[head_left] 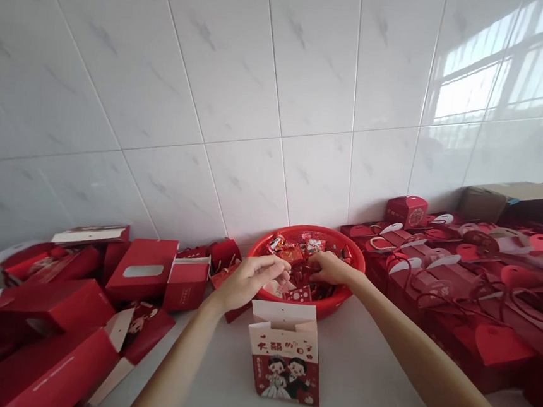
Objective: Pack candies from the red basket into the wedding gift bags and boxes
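A red plastic basket (349, 299) holding red wrapped sweets (290, 254) stands against the wall. My right hand (330, 269) reaches into it from the right, its fingertips down among the sweets; what they pinch, if anything, is hidden. My left hand (256, 279) hovers over the basket's left side with its fingers curled together, and whatever may be in them cannot be made out. In front of the basket, an open-topped red and cream gift box (286, 366) with a cartoon couple stands upright on the pale table (361, 376).
Empty-looking red boxes (145, 268) lie piled on the left. Rows of red handled boxes (463, 290) fill the right side, with a brown cardboard box (523, 197) behind them. The tiled wall (245, 68) rises directly behind the basket.
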A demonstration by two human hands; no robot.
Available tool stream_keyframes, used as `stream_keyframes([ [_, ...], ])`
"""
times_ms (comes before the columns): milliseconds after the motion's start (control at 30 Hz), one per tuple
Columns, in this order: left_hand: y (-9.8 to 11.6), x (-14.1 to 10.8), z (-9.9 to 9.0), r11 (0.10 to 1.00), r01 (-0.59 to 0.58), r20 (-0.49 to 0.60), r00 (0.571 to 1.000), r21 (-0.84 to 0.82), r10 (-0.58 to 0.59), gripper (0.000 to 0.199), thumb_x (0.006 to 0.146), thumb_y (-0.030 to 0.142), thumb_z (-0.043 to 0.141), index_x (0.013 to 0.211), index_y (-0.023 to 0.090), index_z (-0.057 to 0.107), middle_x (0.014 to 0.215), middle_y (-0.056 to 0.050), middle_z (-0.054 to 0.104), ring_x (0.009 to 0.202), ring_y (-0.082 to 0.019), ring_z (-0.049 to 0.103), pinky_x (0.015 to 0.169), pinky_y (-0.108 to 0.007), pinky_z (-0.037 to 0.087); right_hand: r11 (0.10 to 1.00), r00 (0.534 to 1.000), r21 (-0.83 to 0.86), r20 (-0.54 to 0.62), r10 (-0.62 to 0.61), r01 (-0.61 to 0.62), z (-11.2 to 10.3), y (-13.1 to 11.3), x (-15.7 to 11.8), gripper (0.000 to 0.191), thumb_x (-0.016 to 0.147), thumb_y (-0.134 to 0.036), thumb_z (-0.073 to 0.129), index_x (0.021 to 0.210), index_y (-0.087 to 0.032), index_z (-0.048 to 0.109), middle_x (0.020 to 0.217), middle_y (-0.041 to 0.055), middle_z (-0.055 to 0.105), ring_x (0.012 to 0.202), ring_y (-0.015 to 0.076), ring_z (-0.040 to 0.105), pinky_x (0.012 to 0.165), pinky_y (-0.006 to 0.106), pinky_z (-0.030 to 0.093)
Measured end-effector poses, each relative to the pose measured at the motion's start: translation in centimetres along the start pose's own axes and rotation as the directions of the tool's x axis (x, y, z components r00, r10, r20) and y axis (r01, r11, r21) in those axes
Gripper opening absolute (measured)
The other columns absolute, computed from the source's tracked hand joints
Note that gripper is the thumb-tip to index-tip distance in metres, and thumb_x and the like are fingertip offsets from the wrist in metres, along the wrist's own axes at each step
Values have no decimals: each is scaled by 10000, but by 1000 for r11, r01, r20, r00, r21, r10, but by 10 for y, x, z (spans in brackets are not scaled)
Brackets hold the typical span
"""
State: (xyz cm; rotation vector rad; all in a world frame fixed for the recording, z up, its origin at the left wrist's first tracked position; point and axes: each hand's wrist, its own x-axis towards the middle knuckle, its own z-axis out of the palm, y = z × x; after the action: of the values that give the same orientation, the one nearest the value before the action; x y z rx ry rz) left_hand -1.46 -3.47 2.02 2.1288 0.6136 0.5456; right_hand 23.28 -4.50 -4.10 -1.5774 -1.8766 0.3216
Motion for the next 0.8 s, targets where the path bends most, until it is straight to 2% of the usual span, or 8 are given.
stream_keyframes([
  [167, -29, 52, 5, 955, 26, 289, 950, 296, -116, 343, 893, 412, 614, 1072, 150, 743, 1038, -99, 774, 988, -247, 701, 906, -347, 537, 986, 969, 138, -216, 120, -91, -1, 11, 0, 203, 719, -182, 664, 623, -211, 488, 592, -31, 556, 596, 150, 535, 577, 252, 386],
  [233, -38, 68, 16, 935, -1, 366, 920, 355, -138, 434, 846, 422, 671, 1188, 158, 715, 1150, -113, 750, 1070, -275, 684, 953, -368, 525, 967, 943, 221, -276, 184, -124, 0, 17, 0, 206, 783, -282, 622, 661, -215, 470, 592, -30, 547, 573, 146, 534, 542, 247, 386],
  [300, -44, 79, 29, 905, -69, 412, 903, 420, -122, 631, 784, 416, 732, 1356, 175, 616, 1349, -136, 654, 1239, -320, 598, 1050, -416, 475, 948, 925, 291, -308, 223, -131, 0, 21, 0, 250, 818, -369, 587, 664, -216, 461, 574, -33, 527, 548, 138, 514, 516, 242, 377],
  [400, -49, 86, 43, 793, -159, 412, 903, 588, -125, 855, 707, 348, 773, 1495, 221, 467, 1507, -163, 499, 1399, -403, 423, 1117, -520, 403, 917, 924, 386, -307, 228, -98, 0, 24, 0, 308, 819, -443, 572, 644, -212, 468, 579, -28, 523, 555, 127, 484, 527, 242, 379],
  [467, -49, 87, 48, 735, -167, 393, 908, 657, -145, 867, 702, 333, 758, 1505, 229, 449, 1460, -188, 521, 1337, -430, 479, 1055, -544, 449, 893, 931, 443, -289, 223, -77, 0, 24, 0, 321, 803, -471, 580, 645, -211, 477, 597, -25, 529, 568, 127, 481, 548, 249, 391],
  [533, -47, 87, 49, 714, -166, 377, 915, 680, -145, 834, 700, 317, 745, 1483, 225, 473, 1379, -193, 573, 1206, -412, 588, 964, -500, 508, 878, 938, 473, -267, 223, -74, 0, 24, 0, 336, 794, -499, 582, 651, -211, 485, 612, -19, 534, 581, 131, 484, 559, 255, 395],
  [667, -43, 88, 47, 706, -117, 317, 935, 699, -159, 556, 723, 251, 691, 1275, 211, 642, 1120, -146, 714, 957, -357, 699, 777, -397, 533, 870, 934, 485, -261, 243, -91, 0, 23, 0, 377, 784, -542, 597, 649, -214, 469, 606, -21, 508, 571, 125, 451, 522, 248, 349],
  [800, -45, 86, 44, 747, -59, 235, 963, 663, -132, 228, 794, 242, 639, 1002, 197, 722, 938, -108, 753, 911, -328, 710, 776, -369, 508, 846, 928, 525, -266, 262, -88, 0, 19, -2, 412, 796, -570, 588, 648, -222, 423, 595, -42, 440, 541, 105, 399, 485, 236, 308],
])
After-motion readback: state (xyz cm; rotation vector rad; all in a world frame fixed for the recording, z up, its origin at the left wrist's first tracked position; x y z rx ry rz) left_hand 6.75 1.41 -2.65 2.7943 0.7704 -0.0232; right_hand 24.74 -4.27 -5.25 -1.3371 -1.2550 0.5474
